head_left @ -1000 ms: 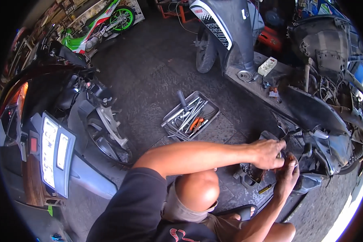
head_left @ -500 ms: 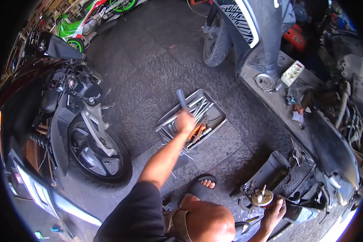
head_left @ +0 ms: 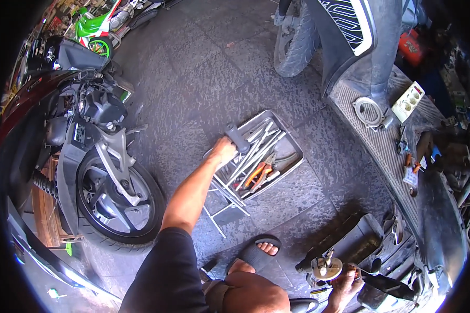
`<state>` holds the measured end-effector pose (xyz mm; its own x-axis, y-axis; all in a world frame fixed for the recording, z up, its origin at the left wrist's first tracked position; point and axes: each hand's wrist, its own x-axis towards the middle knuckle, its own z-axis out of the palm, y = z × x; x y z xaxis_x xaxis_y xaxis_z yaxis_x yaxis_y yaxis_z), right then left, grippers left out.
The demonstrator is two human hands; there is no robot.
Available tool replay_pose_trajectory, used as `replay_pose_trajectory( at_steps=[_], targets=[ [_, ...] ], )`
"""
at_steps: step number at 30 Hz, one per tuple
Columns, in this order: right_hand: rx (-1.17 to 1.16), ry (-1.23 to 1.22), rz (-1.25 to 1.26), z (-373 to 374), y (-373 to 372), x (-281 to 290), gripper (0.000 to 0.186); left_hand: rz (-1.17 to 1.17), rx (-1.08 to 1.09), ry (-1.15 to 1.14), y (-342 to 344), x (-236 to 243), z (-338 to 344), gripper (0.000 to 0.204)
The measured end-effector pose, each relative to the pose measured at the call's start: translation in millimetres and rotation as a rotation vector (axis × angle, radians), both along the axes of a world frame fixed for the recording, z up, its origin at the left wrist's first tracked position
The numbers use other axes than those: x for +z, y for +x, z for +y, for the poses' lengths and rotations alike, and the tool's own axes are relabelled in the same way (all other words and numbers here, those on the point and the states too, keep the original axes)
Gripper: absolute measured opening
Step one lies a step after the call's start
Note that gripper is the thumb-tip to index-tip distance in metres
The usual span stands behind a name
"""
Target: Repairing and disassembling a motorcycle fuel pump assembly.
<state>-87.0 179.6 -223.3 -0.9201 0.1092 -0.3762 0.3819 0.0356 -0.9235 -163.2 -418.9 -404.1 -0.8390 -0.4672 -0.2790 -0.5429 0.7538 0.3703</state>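
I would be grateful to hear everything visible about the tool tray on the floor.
The tool tray is shallow, grey and rectangular with rounded corners, apparently metal. It lies diagonally, open side up, on the dark floor. Inside are long silver rods and orange-handled pliers; a thick dark tool lies toward its upper-left side. Some rods jut past its lower-left edge. The left hand is at its left side; whether it touches is unclear.

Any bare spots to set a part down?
Free: floor beyond the tool tray, between dark motorcycle at left and scooter's front wheel; also floor between tray and scooter footboard.
Crowded: tray, strewn with tools, left hand at its edge; footboard, with power strip and ring; around right hand.
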Motion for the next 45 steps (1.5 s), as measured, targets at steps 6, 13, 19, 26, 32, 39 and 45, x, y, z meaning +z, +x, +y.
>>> replay_pose_trajectory(
  at_steps=[6,13,19,26,32,39,45],
  targets=[
    [-0.029,0.067,0.081,14,-1,-10,0.052,-0.088,-0.016,0.193,-34,14,32,0.036],
    [-0.007,0.063,0.039,-6,-2,3,0.056,-0.17,-0.022,-0.064,-37,33,18,0.034],
    [-0.039,0.053,0.086,-11,1,5,0.056,-0.142,0.056,-0.027,-42,24,21,0.037],
    [-0.035,0.027,0.069,-9,-3,9,0.057,-0.173,-0.142,0.072,-47,35,27,0.041],
    [-0.045,-0.028,0.007,-13,-10,10,0.064,-0.122,-0.332,-0.058,-40,34,16,0.042],
    [-0.031,0.005,-0.006,-24,-12,16,0.066,-0.249,-0.362,-0.113,-47,54,27,0.036],
    [-0.015,0.202,-0.048,-23,-18,31,0.056,-0.204,-0.408,-0.058,-74,50,36,0.026]
  ],
)
